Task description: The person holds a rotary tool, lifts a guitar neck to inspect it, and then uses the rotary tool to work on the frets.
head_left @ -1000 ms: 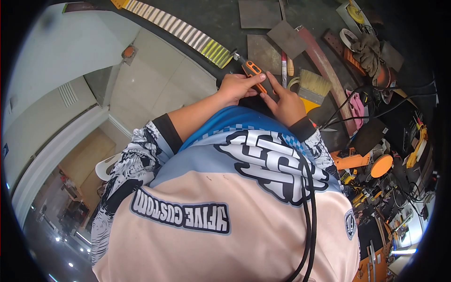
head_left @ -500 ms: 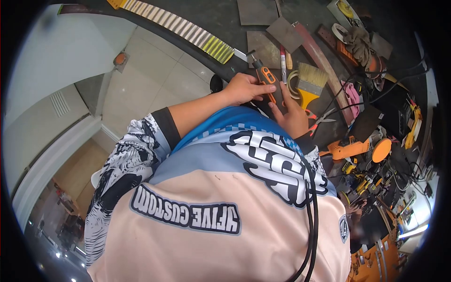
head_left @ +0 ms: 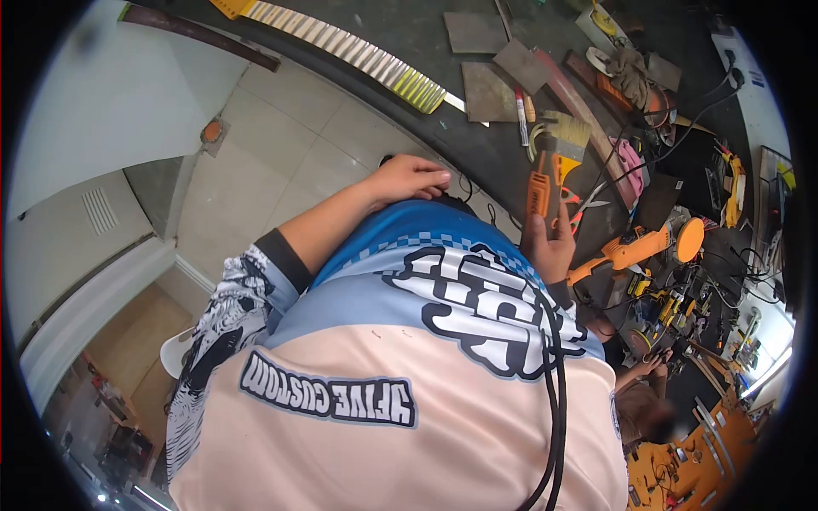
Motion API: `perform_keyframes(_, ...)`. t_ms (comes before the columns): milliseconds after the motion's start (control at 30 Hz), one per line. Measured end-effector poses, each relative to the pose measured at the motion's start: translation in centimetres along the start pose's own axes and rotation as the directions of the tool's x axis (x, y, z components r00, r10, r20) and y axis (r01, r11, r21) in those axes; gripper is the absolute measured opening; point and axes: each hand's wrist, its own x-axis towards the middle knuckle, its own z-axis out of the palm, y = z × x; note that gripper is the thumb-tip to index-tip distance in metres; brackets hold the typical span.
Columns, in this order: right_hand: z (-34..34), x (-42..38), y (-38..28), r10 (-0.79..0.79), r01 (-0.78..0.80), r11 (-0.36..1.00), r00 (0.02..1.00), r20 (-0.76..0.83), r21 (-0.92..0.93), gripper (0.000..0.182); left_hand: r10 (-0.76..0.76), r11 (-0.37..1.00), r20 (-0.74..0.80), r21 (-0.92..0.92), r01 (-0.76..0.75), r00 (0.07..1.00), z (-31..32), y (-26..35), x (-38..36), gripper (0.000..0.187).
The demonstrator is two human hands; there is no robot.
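My right hand (head_left: 550,243) is wrapped around an orange and black rotary tool (head_left: 538,189), held upright near the table's front edge, with the upper end blurred against a paintbrush. That wide paintbrush (head_left: 567,132), with pale bristles and a yellow handle, lies just behind the tool. Orange-handled scissors (head_left: 588,203) lie beside my right hand. My left hand (head_left: 409,179) is in front of my waist, away from the tool. Its fingers are curled together and nothing shows in them.
Metal plates (head_left: 490,92), a marker (head_left: 521,117) and a glove (head_left: 629,75) lie on the dark table. A striped ribbed strip (head_left: 341,53) runs along its edge. An orange sander (head_left: 635,249) and cables are at right. Another person (head_left: 643,404) sits lower right.
My left hand has come off the rotary tool and moved left. My right hand now holds the tool alone, lower and farther right, close to the paintbrush.
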Motion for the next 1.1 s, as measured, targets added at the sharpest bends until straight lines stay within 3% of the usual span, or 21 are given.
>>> perform_keyframes(67, -0.7, 0.1, 0.1, 0.013, -0.009, 0.992, 0.999, -0.033, 0.127, 0.064, 0.022, 1.0, -0.079, -0.018, -0.023, 0.997, -0.4, -1.2, -1.5, 0.057)
perform_keyframes(200, -1.2, 1.9, -3.1, -0.147, 0.144, 0.972, 0.989, 0.005, 0.186, 0.061, 0.104, 0.994, -0.17, 0.039, -0.099, 0.98, 0.7, -0.6, -4.0, 0.06)
perform_keyframes(300, -0.3, 1.6, -5.2, -0.109, 0.047, 0.863, 0.99, 0.094, 0.503, 0.059, 0.277, 0.959, -0.186, 0.114, -0.259, 0.943, 3.5, 1.1, -4.9, 0.064)
perform_keyframes(367, -0.7, 0.7, -4.9, -0.082, -0.036, 0.866, 0.974, 0.213, 0.498, 0.058, 0.408, 0.912, -0.143, 0.111, -0.395, 0.902, 6.1, 2.6, -5.4, 0.068)
perform_keyframes(400, -0.3, 0.0, -5.2, -0.13, -0.001, 0.783, 0.978, 0.164, 0.622, 0.057, 0.442, 0.896, -0.098, 0.097, -0.433, 0.892, 7.5, 3.5, -5.6, 0.069)
perform_keyframes(500, -0.9, -2.6, -7.0, -0.244, 0.149, 0.788, 0.966, 0.081, 0.597, 0.056, 0.495, 0.869, -0.013, 0.031, -0.494, 0.869, 11.2, 4.8, -6.5, 0.07)
perform_keyframes(600, -1.9, -5.0, -5.7, -0.268, 0.157, 0.788, 0.958, 0.102, 0.596, 0.054, 0.504, 0.863, 0.019, -0.027, -0.504, 0.863, 15.3, 4.5, -7.7, 0.062)
perform_keyframes(700, -2.0, -6.7, -4.5, -0.156, -0.008, 0.694, 0.975, 0.16, 0.72, 0.05, 0.467, 0.884, -0.04, -0.013, -0.468, 0.883, 17.9, 3.0, -7.8, 0.055)
perform_keyframes(867, -3.2, -7.4, -4.9, -0.239, 0.15, 0.771, 0.969, 0.063, 0.619, 0.053, 0.504, 0.859, -0.064, -0.062, -0.508, 0.861, 18.8, 2.8, -7.1, 0.042)
perform_keyframes(1100, -3.9, -8.2, -5.2, -0.15, -0.272, 0.401, 0.923, 0.355, 0.875, 0.058, 0.568, 0.82, 0.143, -0.18, -0.543, 0.811, 16.6, 3.9, -7.6, 0.052)
